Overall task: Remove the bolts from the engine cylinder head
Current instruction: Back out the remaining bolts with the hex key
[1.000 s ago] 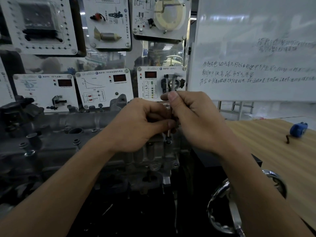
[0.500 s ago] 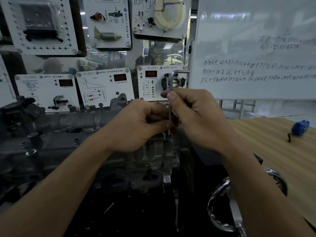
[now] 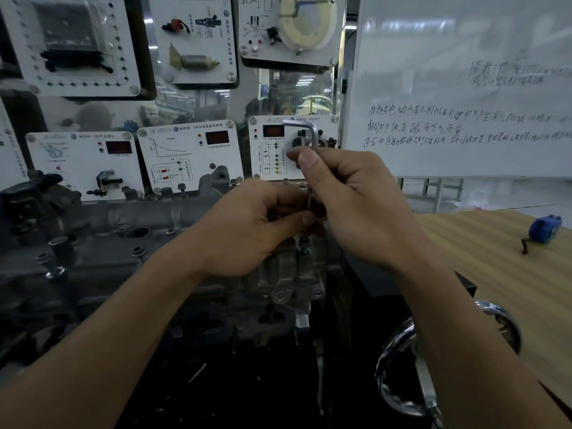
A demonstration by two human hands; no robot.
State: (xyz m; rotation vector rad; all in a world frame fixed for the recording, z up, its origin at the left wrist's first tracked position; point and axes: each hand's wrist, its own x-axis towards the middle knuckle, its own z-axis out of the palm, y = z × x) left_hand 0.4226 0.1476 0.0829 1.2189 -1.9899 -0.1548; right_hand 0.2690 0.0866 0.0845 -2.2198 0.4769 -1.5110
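The grey engine cylinder head [image 3: 130, 239] stretches across the left and centre on a dark stand. An L-shaped hex key [image 3: 312, 140] stands upright over a bolt [image 3: 304, 246] at the head's right end, its short arm pointing left. My right hand [image 3: 356, 205] grips the key's shaft, thumb up against it. My left hand [image 3: 247, 230] pinches the lower shaft just above the bolt. Other bolts [image 3: 55, 272] sit raised on the head's left part. The key's tip is hidden behind my fingers.
Training panels [image 3: 188, 153] hang behind the engine, and a whiteboard [image 3: 464, 88] stands at the right. A wooden table [image 3: 510, 274] at the right carries a blue tape measure [image 3: 544, 229]. A chrome handwheel [image 3: 414, 366] sits low right, under my right forearm.
The hex key's short arm has swung round and now points left above my right thumb; both hands keep their hold in the same place.
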